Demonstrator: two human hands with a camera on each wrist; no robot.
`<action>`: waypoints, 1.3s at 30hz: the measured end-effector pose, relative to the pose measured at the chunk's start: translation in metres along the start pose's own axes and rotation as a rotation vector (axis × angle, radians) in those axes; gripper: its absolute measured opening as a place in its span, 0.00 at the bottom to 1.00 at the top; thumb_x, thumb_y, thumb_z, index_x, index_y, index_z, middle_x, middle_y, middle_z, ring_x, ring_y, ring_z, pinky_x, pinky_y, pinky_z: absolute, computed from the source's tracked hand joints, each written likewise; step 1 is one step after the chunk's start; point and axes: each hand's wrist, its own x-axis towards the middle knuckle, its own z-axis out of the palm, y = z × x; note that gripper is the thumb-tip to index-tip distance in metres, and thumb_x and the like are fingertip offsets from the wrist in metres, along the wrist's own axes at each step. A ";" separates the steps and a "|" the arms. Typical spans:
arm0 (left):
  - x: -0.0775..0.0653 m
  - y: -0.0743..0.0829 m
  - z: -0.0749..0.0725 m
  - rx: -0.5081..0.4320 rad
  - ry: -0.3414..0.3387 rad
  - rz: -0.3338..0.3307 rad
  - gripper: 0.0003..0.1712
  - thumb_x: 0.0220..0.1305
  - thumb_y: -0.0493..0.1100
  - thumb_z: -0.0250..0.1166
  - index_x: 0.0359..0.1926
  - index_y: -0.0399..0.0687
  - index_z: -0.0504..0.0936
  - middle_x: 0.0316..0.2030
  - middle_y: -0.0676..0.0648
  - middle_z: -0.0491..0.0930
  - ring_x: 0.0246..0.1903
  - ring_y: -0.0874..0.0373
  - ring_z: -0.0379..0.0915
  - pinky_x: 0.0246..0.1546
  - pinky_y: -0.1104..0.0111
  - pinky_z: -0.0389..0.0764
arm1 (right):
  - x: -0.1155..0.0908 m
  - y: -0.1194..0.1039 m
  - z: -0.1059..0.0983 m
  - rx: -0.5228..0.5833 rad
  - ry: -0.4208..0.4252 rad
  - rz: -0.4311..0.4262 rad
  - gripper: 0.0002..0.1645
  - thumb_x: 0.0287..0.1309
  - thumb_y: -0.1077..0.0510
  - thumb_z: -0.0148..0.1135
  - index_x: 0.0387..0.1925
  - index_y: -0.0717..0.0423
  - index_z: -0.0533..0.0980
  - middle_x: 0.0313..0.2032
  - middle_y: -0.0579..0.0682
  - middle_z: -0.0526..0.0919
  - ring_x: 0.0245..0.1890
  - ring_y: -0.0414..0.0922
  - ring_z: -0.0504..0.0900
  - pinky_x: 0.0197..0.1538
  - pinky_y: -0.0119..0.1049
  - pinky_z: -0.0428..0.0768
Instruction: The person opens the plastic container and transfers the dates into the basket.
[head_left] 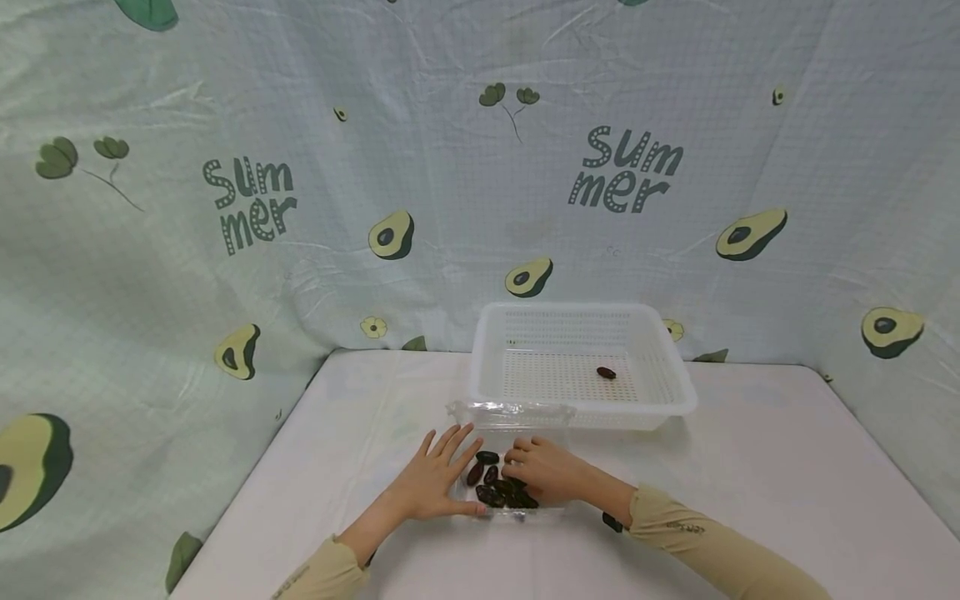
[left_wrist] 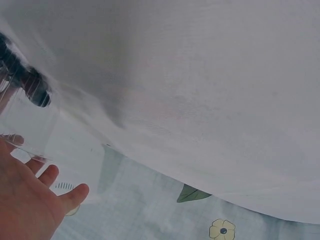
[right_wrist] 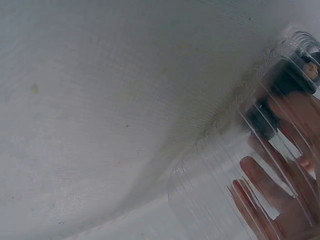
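Note:
A clear plastic box (right_wrist: 205, 180) holds several dark brown dates (head_left: 491, 496), with its clear lid (head_left: 517, 410) tipped back against a white basket (head_left: 678, 392). My left hand (head_left: 427, 483) lies at the box's left side, fingers spread and thumb at the front edge. Its spread fingers also show in the left wrist view beside the clear wall. Inside the box, my right hand (head_left: 546, 468) reaches down with bent fingers among the dates. Through the wall, the right wrist view shows its fingers beside dark dates (right_wrist: 262, 119); whether they pinch one is unclear.
One date (head_left: 606, 372) lies in the perforated white basket, which stands behind the box. Around them spreads a white-covered table (head_left: 750, 467). A curtain (head_left: 450, 167) printed with avocados hangs behind the table and at its sides.

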 end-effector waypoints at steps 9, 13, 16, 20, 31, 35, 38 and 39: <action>0.001 0.001 -0.006 0.012 -0.041 -0.020 0.56 0.47 0.80 0.41 0.68 0.49 0.51 0.68 0.42 0.48 0.67 0.46 0.47 0.61 0.45 0.53 | 0.001 0.000 -0.005 -0.010 -0.033 0.000 0.20 0.49 0.48 0.63 0.46 0.40 0.72 0.45 0.38 0.77 0.43 0.38 0.71 0.42 0.30 0.73; 0.001 0.001 -0.006 0.011 -0.059 -0.024 0.56 0.47 0.80 0.42 0.68 0.50 0.49 0.69 0.43 0.46 0.67 0.47 0.46 0.61 0.45 0.53 | 0.000 0.001 -0.006 0.000 -0.015 -0.002 0.19 0.49 0.47 0.64 0.45 0.40 0.73 0.44 0.38 0.78 0.42 0.37 0.71 0.41 0.29 0.72; 0.001 0.001 -0.006 0.008 -0.058 -0.022 0.56 0.47 0.80 0.42 0.68 0.50 0.49 0.69 0.43 0.47 0.67 0.46 0.46 0.61 0.45 0.53 | -0.001 0.002 -0.009 0.020 -0.009 0.007 0.19 0.49 0.47 0.63 0.44 0.41 0.73 0.44 0.38 0.78 0.41 0.38 0.71 0.40 0.29 0.72; 0.001 0.002 -0.007 0.004 -0.057 -0.022 0.56 0.47 0.80 0.43 0.68 0.49 0.50 0.69 0.43 0.47 0.67 0.46 0.47 0.61 0.45 0.53 | -0.005 0.004 -0.013 0.019 0.033 0.014 0.18 0.48 0.46 0.63 0.43 0.41 0.73 0.43 0.39 0.78 0.42 0.38 0.72 0.40 0.30 0.73; 0.002 0.002 -0.005 0.016 -0.053 -0.025 0.55 0.47 0.79 0.45 0.68 0.49 0.51 0.68 0.42 0.49 0.66 0.46 0.48 0.60 0.45 0.54 | -0.033 0.011 -0.031 0.025 0.164 0.000 0.20 0.46 0.47 0.64 0.42 0.42 0.70 0.41 0.39 0.76 0.41 0.39 0.71 0.41 0.33 0.73; 0.002 0.003 -0.006 0.026 -0.059 -0.025 0.55 0.47 0.77 0.47 0.68 0.49 0.50 0.68 0.42 0.48 0.67 0.46 0.47 0.61 0.45 0.54 | -0.047 0.014 -0.041 0.074 0.190 0.001 0.20 0.45 0.49 0.65 0.42 0.44 0.71 0.41 0.40 0.75 0.40 0.39 0.70 0.40 0.34 0.73; 0.001 0.004 -0.007 0.023 -0.065 -0.026 0.55 0.48 0.77 0.48 0.68 0.49 0.50 0.68 0.42 0.47 0.67 0.46 0.47 0.61 0.45 0.53 | -0.058 0.019 -0.049 0.115 0.211 0.003 0.21 0.44 0.51 0.66 0.42 0.44 0.71 0.41 0.41 0.75 0.39 0.39 0.70 0.39 0.34 0.72; 0.001 0.004 -0.007 0.022 -0.066 -0.026 0.55 0.48 0.77 0.48 0.68 0.49 0.50 0.68 0.42 0.47 0.67 0.46 0.46 0.61 0.45 0.53 | -0.061 0.021 -0.052 0.122 0.218 0.005 0.21 0.44 0.52 0.66 0.42 0.44 0.71 0.40 0.41 0.74 0.39 0.39 0.69 0.39 0.34 0.72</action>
